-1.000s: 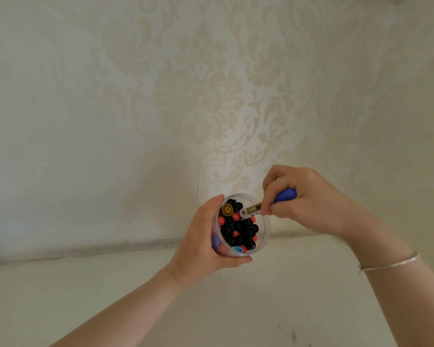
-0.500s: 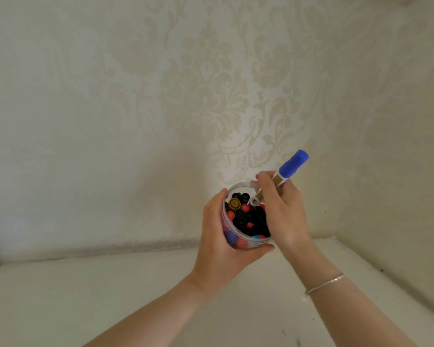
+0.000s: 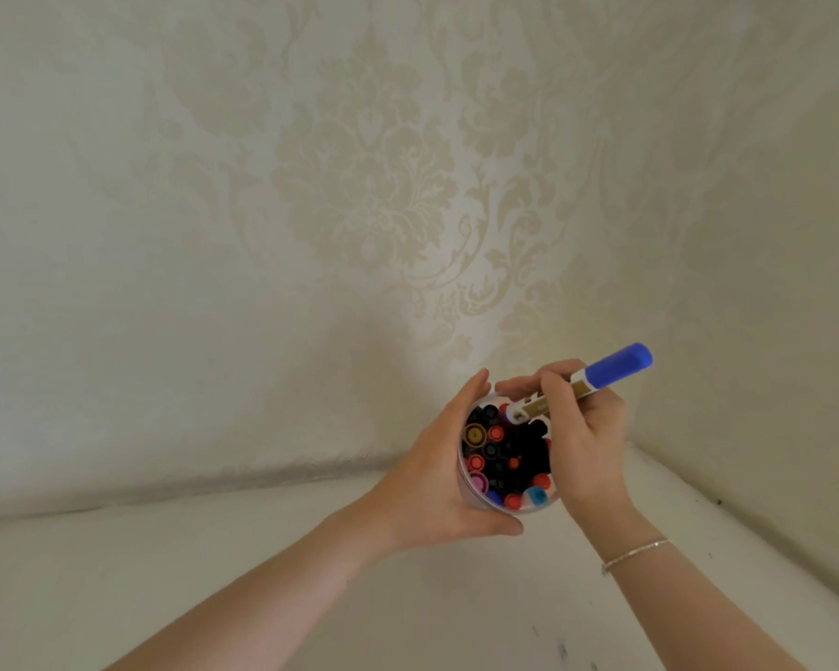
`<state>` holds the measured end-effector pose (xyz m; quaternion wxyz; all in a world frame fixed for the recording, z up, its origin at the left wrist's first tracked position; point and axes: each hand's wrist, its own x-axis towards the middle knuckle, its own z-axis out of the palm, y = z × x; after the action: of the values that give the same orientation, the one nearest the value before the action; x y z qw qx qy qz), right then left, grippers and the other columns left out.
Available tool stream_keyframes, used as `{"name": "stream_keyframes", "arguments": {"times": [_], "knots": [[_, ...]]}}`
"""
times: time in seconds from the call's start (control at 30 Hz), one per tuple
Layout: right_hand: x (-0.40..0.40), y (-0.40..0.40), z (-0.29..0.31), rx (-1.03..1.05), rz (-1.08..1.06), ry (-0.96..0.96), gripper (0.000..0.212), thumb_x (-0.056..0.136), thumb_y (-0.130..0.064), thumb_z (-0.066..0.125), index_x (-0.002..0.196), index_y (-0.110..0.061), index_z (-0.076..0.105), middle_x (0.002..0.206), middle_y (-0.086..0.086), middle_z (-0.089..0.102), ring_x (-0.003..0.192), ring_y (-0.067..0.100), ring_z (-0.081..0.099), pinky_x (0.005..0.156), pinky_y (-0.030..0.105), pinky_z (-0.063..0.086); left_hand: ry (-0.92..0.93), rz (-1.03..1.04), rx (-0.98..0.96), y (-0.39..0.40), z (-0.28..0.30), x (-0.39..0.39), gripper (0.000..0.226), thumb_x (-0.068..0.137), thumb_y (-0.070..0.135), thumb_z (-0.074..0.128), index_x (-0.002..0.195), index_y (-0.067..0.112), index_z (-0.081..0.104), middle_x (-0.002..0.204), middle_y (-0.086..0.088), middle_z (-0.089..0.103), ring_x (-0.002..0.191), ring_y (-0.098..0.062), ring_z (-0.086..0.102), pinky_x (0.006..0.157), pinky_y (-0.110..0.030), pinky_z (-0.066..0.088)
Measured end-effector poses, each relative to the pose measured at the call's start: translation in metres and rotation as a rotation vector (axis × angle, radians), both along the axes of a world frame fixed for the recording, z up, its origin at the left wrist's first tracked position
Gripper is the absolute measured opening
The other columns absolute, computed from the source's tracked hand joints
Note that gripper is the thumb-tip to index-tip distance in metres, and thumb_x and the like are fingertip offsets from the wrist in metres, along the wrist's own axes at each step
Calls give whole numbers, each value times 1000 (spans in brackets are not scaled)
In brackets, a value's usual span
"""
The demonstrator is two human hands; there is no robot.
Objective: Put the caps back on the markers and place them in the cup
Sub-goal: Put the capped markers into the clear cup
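We are cradling the clear cup (image 3: pixel 475 496) with our left hand (image 3: pixel 437 481), thumb and fingers curling around its wall; our right hand (image 3: pixel 583 438) is pinching a blue-capped marker (image 3: pixel 583 386) between thumb and fingers, its lower end dipping past the fingertips among the capped markers (image 3: pixel 500 457) crowding the cup.

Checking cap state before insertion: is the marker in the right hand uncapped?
No. The marker held by the right hand has its blue cap on, its other end at the rim of the cup.
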<state>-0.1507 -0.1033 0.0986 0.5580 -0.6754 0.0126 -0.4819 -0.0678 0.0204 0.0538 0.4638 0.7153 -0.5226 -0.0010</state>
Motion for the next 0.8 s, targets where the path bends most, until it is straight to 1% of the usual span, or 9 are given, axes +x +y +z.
{"name": "stream_keyframes", "arguments": {"times": [0.13,0.2,0.27,0.37,0.43,0.5,0.57,0.67,0.8], "knots": [[-3,-6,-7,-43,-9,-7,40,92,-9,45,67,-34,64,76,4,74,81,20,70,76,28,53,-63,-57,89,4,4,2,119,68,33,86,147,49,-1,152,30,13,139,8,23,113,-26,34],[-2,-7,-8,-71,6,15,24,88,-16,45,74,-23,62,77,2,74,81,16,70,75,23,52,-134,-28,115,8,10,3,117,66,36,87,141,57,0,148,35,15,135,15,22,110,-14,31],[-1,-9,-10,-109,37,40,17,87,-18,45,77,-15,59,80,3,73,81,13,69,73,19,51,-238,30,134,13,16,3,111,62,44,87,132,66,5,140,42,18,127,19,29,103,-8,34],[-1,-11,-12,-218,19,18,12,87,-21,49,80,-20,59,90,-1,69,90,11,65,76,21,50,-419,106,222,18,24,1,95,60,58,82,132,52,21,137,34,19,117,6,45,95,-16,44],[-3,-17,-11,-371,-80,-63,14,84,-24,48,79,-14,57,85,-5,60,82,11,59,72,21,47,-517,157,294,19,29,1,94,61,65,78,137,36,31,140,24,20,113,-3,51,87,-15,44],[-5,-23,-7,-454,-134,-112,15,85,-25,49,78,-13,56,80,-10,54,72,10,54,65,21,43,-584,186,378,19,35,-1,99,62,67,75,141,28,31,141,16,22,111,-7,53,83,-17,45],[-8,-25,-1,-466,-107,-116,17,87,-28,52,80,-14,58,79,-11,55,68,10,55,62,22,43,-635,209,450,17,40,-4,103,63,68,73,144,26,26,140,12,21,111,-11,53,83,-24,50],[-9,-28,2,-546,-83,-124,21,87,-26,56,80,-7,62,80,2,58,70,13,58,65,24,47,-661,261,518,12,46,-10,104,65,66,73,146,23,23,136,6,23,108,-15,55,80,-31,53],[-9,-29,-1,-621,-60,-92,21,85,-24,61,86,-4,68,86,2,57,78,8,59,70,17,47,-692,312,553,6,53,-14,91,64,62,75,135,21,36,120,2,33,83,-14,47,66,-29,51]]}}
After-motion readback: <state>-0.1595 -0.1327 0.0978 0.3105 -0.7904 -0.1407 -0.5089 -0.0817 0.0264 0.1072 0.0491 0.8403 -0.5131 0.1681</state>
